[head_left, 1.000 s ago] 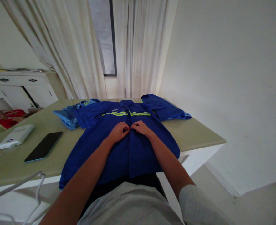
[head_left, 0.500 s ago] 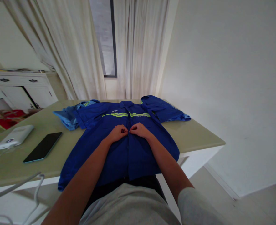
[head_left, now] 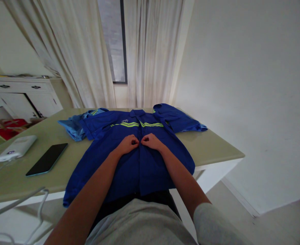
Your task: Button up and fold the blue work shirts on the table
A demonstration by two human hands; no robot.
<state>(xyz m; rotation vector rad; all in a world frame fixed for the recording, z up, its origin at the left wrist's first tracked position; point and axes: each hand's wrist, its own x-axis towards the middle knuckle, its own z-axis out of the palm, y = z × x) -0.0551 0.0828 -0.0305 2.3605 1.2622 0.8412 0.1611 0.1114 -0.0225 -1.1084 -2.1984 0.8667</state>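
Blue cloth of a work shirt (head_left: 129, 160) lies spread flat on the bench (head_left: 216, 146), collar away from the person, its hem hanging over the near edge. Both hands sit together at the shirt's front placket, just below the yellow-green reflective stripe (head_left: 137, 124): the left hand (head_left: 126, 144) and the right hand (head_left: 150, 141) each pinch the fabric with curled fingers, knuckles almost touching.

Against the pictures from a second and half a second ago, little has changed. The hands have crept slightly up the placket toward the stripe and remain pinched on the cloth; the shirt's lower left corner hangs a touch differently over the edge.

A small pale mark sits on the chest above the stripe, too small to read. A black phone (head_left: 47, 159) lies face up to the left of the shirt, and a white power bank (head_left: 16, 148) with a cable lies beyond it; no writing on either can be made out.
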